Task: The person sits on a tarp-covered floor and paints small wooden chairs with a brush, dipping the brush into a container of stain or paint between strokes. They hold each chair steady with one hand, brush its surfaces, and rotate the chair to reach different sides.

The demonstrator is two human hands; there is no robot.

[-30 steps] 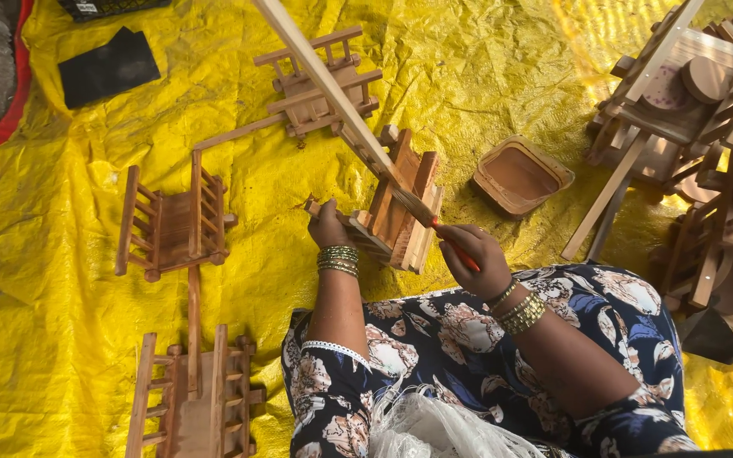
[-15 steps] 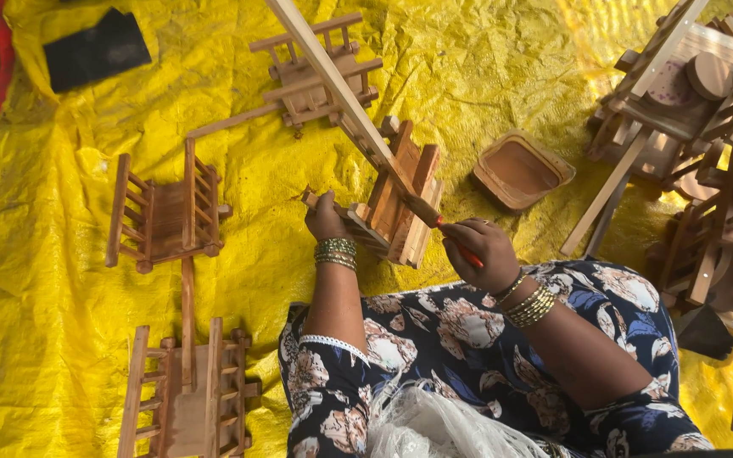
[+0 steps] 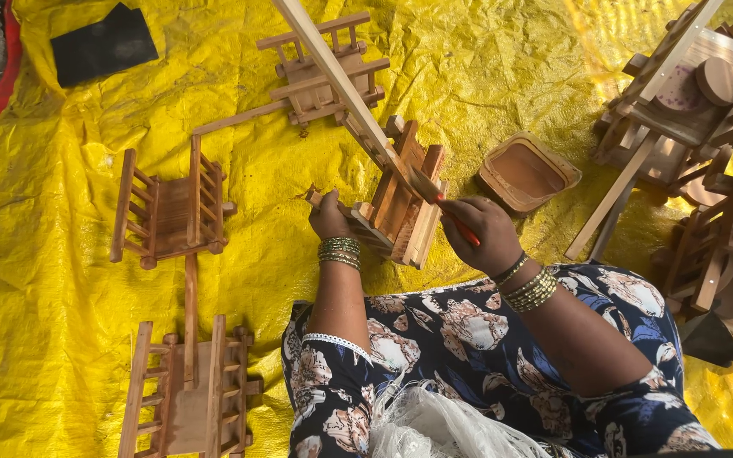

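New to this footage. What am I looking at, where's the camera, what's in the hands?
There is no machine here: a seated person works with two bare hands, filmed by one camera worn on the head and looking down at the lap.

The left hand steadies a small wooden cart by its edge. The right hand grips a paintbrush with a red handle, its bristles on the cart.

All of this lies on a yellow tarp. A shallow tray of brown liquid sits right of the cart. Three more carts lie to the left and above, and a stack of wooden pieces stands at the right edge.
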